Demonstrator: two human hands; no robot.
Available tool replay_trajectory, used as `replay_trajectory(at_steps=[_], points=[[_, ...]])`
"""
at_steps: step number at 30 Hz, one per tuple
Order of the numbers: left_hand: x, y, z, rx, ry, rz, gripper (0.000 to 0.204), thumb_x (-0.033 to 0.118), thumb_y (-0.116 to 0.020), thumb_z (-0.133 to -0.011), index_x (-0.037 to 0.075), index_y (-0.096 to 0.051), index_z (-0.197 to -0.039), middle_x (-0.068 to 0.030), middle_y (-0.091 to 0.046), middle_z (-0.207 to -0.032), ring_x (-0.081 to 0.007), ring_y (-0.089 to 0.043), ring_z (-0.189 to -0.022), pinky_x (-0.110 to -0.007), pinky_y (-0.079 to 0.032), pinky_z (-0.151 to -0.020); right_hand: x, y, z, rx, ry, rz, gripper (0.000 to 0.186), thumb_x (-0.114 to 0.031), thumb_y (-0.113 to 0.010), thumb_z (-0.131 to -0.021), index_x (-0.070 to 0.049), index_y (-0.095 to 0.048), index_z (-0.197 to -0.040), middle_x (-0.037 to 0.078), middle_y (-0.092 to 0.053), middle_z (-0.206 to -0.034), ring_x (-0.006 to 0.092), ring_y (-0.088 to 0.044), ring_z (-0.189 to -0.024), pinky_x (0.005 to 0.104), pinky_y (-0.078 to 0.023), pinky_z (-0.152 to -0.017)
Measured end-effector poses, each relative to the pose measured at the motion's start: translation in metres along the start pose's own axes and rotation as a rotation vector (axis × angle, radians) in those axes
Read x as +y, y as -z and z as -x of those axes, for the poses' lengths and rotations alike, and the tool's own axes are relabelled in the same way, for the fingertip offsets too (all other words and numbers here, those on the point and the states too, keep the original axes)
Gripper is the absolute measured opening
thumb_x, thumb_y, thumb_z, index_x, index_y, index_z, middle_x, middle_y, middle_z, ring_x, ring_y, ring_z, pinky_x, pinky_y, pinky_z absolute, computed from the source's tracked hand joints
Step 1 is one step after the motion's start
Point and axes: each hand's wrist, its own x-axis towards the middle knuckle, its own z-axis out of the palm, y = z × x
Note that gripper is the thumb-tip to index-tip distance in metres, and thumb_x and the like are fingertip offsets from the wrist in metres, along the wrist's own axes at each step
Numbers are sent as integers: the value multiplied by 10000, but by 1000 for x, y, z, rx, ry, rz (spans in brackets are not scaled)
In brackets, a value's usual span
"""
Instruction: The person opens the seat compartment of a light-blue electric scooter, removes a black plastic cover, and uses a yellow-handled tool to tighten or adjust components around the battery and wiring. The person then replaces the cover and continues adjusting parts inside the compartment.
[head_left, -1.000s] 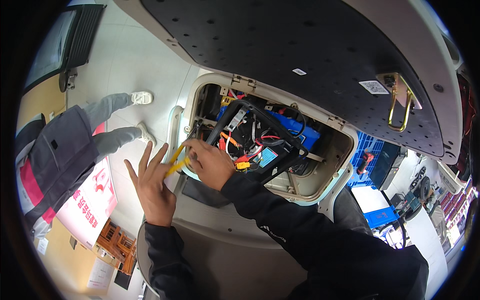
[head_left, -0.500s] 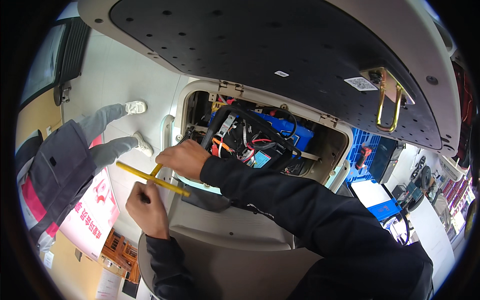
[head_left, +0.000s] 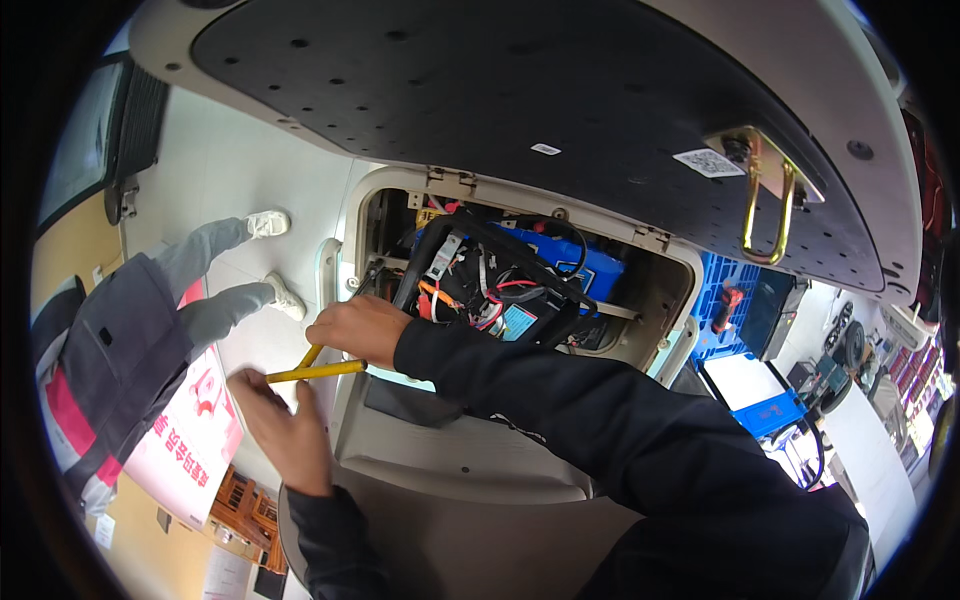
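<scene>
A yellow T-handle wrench is held at the left front corner of a scooter's open seat compartment. My right hand is closed around its stem, just below the crossbar joint. At the crossbar's left end, the fingers of my left hand curl over and cover that end, while the thumb stands up apart. What the wrench's tip rests on is hidden behind my right hand. Inside the compartment lie a black-framed unit with red, white and orange wires and a blue battery pack.
A raised seat lid with a brass-coloured latch loop hangs over the compartment. At left stands another person in grey trousers. Right of the scooter are a blue crate with a red power tool and a white-topped blue box.
The wrench's crossbar has swung from slanting down to the right to nearly level. My left hand has shifted left and up onto its left end; my right hand stays around the stem.
</scene>
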Motion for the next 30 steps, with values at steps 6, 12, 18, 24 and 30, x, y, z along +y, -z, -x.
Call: replay_trajectory(at_steps=[6,12,18,24,30], points=[[4,0,-13,-155,259,175,483,300,-743,-1024,5,-560,-687,6,-505,-595,-73,-521,-560,-241,-427,-574,-6,-6,11,118,-58,14,117,-65,-659,-906,-81,-679,-1020,110,-713,-950,330,-737,-965,450,-611,-790],[1,-3,-8,-169,-354,9,257,-170,-599,-858,13,-469,-984,-177,-695,-1106,-353,-687,-1209,-390,-521,-965,1,-18,8,123,5,-31,116,-94,-649,-925,-77,-704,-1025,119,-699,-954,348,-728,-964,453,-593,-814],[19,-4,-4,36,-406,-13,288,-10,-590,-971,-12,-583,-1259,-205,-689,-1241,-422,-625,-1155,-476,-432,-1103,-4,6,1,-37,-239,-373,230,-50,-611,-971,-105,-726,-1162,154,-733,-1120,393,-711,-1035,441,-570,-887],[23,8,-9,-155,254,-155,509,490,-604,-1061,12,-659,-1229,-122,-576,-638,-238,-567,-626,-382,-450,-665,-2,-11,6,4,-94,-182,271,20,-644,-887,-101,-710,-1120,112,-742,-1138,345,-719,-1060,445,-590,-880],[18,8,-10,-103,215,-283,493,464,-791,-925,24,-721,-1138,-127,-716,-713,-209,-694,-706,-332,-507,-715,-3,-16,8,99,3,-115,296,32,-665,-832,-65,-691,-1110,95,-732,-1150,333,-718,-1065,439,-603,-853]])
